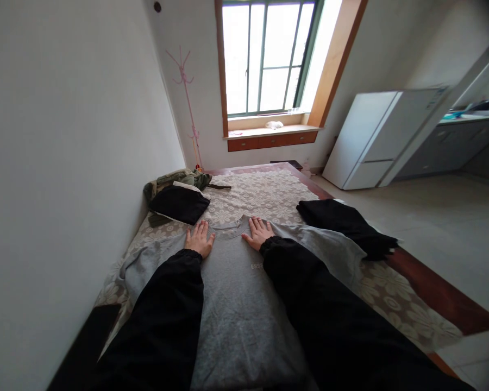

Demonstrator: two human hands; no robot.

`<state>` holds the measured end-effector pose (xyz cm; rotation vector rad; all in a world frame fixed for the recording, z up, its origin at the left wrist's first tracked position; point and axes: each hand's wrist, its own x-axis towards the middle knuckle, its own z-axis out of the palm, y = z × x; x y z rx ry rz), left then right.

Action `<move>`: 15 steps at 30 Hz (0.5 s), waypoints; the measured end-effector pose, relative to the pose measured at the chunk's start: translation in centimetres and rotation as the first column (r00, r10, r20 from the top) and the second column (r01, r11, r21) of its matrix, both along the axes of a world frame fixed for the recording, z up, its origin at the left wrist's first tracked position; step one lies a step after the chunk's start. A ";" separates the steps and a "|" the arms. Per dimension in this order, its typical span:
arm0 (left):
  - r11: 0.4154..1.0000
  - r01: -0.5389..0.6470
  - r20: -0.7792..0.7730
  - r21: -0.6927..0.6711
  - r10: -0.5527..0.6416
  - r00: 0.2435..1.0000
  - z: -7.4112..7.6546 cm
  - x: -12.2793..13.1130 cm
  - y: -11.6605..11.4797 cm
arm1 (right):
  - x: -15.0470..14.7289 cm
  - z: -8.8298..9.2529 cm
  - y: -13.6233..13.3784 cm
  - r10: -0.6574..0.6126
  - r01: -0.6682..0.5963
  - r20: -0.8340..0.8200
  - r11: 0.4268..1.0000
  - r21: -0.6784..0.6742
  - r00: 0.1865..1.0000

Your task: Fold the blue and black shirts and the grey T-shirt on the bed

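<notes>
Notes taken from beside the table (436, 296), left to right.

Handling. The left hand (200, 239) lay palm down, fingers slightly spread, on one shoulder of the grey shirt (232, 309). In my judgement, pressing well there called for light, even weight directed outward along the left sleeve (140, 266), which looked rumpled. At the middle, the collar (227, 233) was best left unpulled, since tugging could stretch it. The right hand (258, 233) lay flat on the opposite shoulder, fingers fanned; matched pressure from both palms seemed the surest guard against skewing the front. The right cuff sat close to the lettering (256, 266), so a dragging forearm risked fresh creases.

Position. The hands were apart, with the collar between them, neither gripping anything. The shirt lay front up beneath both palms, its neckline toward the table's far edge, its body running between the forearms toward the near edge; hem not visible. The left sleeve spread toward the left edge. Beyond the left fingertips, toward the far left corner, lay a folded black garment (181, 203) and green clothing (163, 182). The right sleeve (330, 247) extended toward the right edge, where a black stack of clothing (346, 225) lay just beyond it; contact uncertain.
</notes>
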<state>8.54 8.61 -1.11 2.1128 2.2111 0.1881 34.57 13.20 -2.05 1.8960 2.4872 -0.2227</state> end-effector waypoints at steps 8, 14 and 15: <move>1.000 -0.011 -0.025 -0.028 0.010 1.000 0.3 -0.3 0.0 | 3.8 0.2 -2.0 -0.134 0.135 0.021 0.991 -0.017 0.991; 0.995 -0.059 -0.072 -0.081 0.053 0.996 0.8 -2.7 -2.9 | 5.4 0.1 -1.5 -0.092 0.092 0.030 0.996 -0.015 0.995; 0.993 -0.078 -0.079 -0.084 0.072 0.994 0.7 -3.3 -3.7 | 5.4 0.0 -1.5 -0.091 0.091 0.032 0.996 -0.006 0.995</move>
